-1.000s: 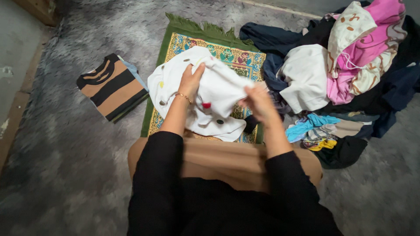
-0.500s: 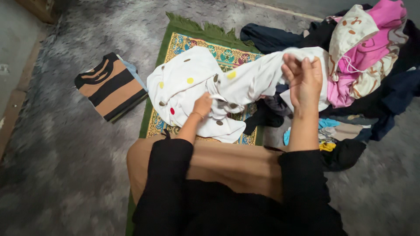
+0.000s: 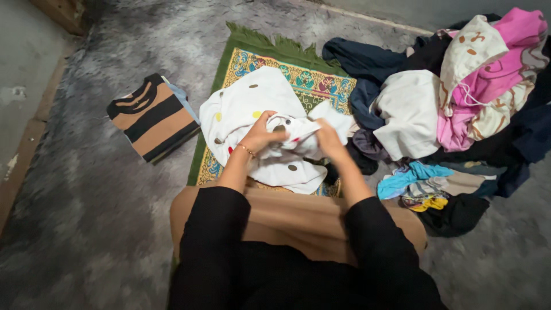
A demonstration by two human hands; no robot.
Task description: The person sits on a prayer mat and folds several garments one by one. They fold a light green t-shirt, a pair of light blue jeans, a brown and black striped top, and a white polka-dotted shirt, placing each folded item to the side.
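A white garment with coloured dots (image 3: 252,103) lies bunched on a green patterned mat (image 3: 298,72) in front of my knees. My left hand (image 3: 261,133) grips a fold of it near the middle, a thin bracelet on the wrist. My right hand (image 3: 328,138) holds the same garment's right part, close beside the left hand. Both arms wear black sleeves, and tan fabric covers my lap (image 3: 298,215).
A folded brown and black striped garment (image 3: 150,116) lies on the grey shaggy rug (image 3: 86,189) to the left. A big heap of mixed clothes (image 3: 459,97), white, pink, dark blue and black, fills the right side. A bare floor strip (image 3: 17,69) runs along the far left.
My right hand, raised and stretching the garment out to the right half a second ago, has come back down next to the left hand. The garment is bunched together again.
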